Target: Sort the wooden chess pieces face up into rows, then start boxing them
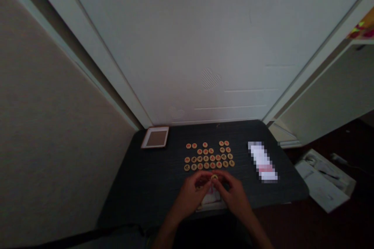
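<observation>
Both my hands meet over the near middle of a dark table (146, 186). My left hand (189, 196) and my right hand (233, 196) pinch one round wooden game piece (214, 177) between their fingertips. Under my hands lies a pale flat card or sheet (210, 200), partly hidden. Just beyond my fingers, several round wooden pieces (208, 157) with red and dark markings lie flat in rough rows on the table.
A shallow square tray (156, 137) with a brown inside sits at the table's far left corner. A blurred white and red packet (263, 162) lies at the right. A white door stands behind. Papers (324, 181) lie on the floor to the right.
</observation>
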Demonstrator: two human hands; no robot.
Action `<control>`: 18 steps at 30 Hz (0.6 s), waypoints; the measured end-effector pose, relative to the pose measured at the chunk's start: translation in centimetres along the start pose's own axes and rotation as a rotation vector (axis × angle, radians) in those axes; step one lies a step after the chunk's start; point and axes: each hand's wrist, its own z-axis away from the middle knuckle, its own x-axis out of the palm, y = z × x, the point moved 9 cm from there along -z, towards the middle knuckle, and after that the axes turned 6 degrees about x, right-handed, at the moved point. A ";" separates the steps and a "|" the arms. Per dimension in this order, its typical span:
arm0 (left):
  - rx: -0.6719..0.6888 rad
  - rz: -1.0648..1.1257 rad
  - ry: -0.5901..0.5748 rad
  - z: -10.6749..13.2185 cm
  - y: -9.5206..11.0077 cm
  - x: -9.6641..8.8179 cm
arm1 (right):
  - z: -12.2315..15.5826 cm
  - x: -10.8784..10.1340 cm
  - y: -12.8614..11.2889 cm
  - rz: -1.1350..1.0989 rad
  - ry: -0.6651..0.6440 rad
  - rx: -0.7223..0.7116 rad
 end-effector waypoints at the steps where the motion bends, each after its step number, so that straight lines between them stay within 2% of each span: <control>1: 0.004 -0.012 -0.009 0.0 0.1 0.1 | 0.0 0.1 0.2 -0.007 0.005 0.012; 8: 0.079 -0.198 0.077 0.1 0.9 -0.1 | -0.3 0.2 1.2 -0.057 0.049 0.107; 18: 0.095 -0.236 0.021 0.4 1.0 0.1 | -0.2 0.2 0.6 -0.047 -0.032 0.094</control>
